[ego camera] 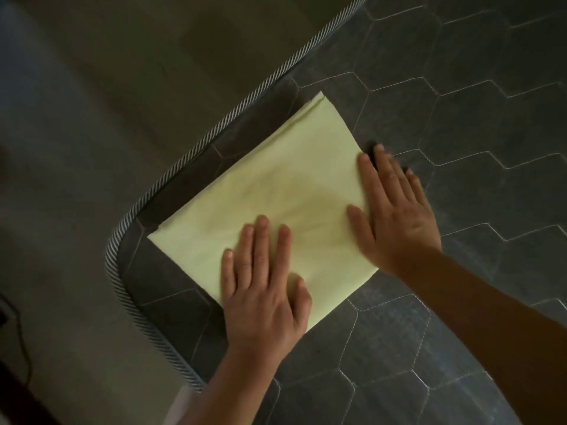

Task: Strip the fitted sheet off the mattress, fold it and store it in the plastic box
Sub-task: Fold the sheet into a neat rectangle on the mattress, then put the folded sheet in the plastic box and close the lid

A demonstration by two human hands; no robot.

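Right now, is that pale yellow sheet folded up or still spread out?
Folded. The sheet lies as a small flat rectangle on the mattress corner, layered edges showing at its far end, both hands flat on it.

No lettering, label, brand, number or sign is being shown readably on the folded sheet (276, 179), on the quilted mattress (460, 87) under it, or on the floor (92, 118) beside the mattress.
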